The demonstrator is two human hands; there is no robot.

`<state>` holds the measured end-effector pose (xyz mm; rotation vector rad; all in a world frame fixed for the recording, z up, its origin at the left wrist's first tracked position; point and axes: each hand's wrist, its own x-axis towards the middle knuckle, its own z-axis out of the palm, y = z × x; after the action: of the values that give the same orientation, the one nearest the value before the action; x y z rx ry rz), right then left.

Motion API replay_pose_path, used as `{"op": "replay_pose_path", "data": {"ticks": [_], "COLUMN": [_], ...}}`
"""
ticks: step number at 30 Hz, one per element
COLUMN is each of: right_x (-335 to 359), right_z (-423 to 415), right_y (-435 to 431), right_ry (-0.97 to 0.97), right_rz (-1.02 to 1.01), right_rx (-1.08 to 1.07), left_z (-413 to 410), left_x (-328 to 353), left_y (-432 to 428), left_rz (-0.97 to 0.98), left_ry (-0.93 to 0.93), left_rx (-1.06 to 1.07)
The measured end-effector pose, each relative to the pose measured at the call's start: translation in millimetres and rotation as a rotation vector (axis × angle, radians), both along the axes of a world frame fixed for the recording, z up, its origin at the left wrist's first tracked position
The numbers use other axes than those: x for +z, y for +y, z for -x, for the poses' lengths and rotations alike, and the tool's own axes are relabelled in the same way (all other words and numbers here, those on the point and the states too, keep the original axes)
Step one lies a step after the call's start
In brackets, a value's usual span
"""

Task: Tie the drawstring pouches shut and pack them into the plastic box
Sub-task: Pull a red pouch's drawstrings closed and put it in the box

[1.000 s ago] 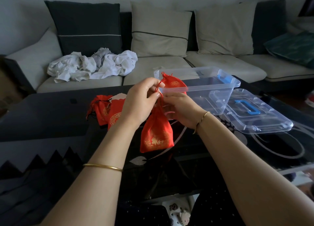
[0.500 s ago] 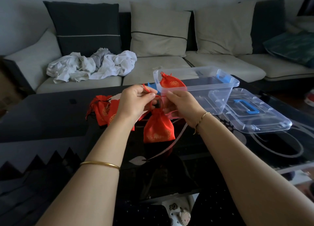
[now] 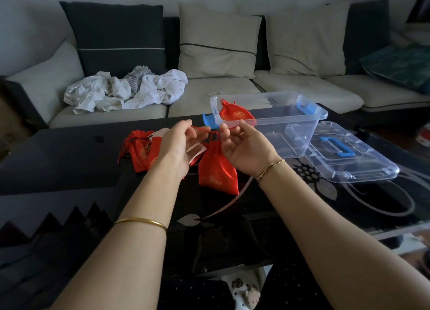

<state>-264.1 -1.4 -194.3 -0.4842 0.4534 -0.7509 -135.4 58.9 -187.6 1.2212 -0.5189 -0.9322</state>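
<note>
A red drawstring pouch [image 3: 216,170] with gold print hangs from its cord above the dark table. My left hand [image 3: 179,144] and my right hand [image 3: 242,146] each pinch one end of that red cord, which is stretched between them just above the gathered neck. A clear plastic box [image 3: 300,123] with blue clips stands behind my right hand, and one tied red pouch [image 3: 235,115] lies in its left end. Several more red pouches [image 3: 139,149] lie in a heap on the table, partly hidden behind my left hand.
The box's clear lid [image 3: 349,156] with a blue handle lies to the right of the box. The glossy black table [image 3: 69,160] ends at a glass edge on the right. Behind it is a sofa with cushions and crumpled white cloth [image 3: 125,91].
My hands have moved apart, pulling the cord taut sideways. The hanging pouch now sits a little higher and its neck is drawn tighter.
</note>
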Motion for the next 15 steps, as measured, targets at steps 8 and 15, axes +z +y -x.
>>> {"op": "replay_pose_path", "data": {"ticks": [8,15], "right_x": [-7,-6], "right_z": [3,5], "right_y": [-9,-7], "right_ry": [0.178,0.355], "right_rz": [-0.065,0.304], "right_rx": [-0.075,-0.24], "left_z": [-1,2], "left_x": [1,2], "left_y": [0,5], "left_rz": [0.24,0.027], "left_ry": [0.352,-0.356], "left_rx": [0.033,-0.167]}}
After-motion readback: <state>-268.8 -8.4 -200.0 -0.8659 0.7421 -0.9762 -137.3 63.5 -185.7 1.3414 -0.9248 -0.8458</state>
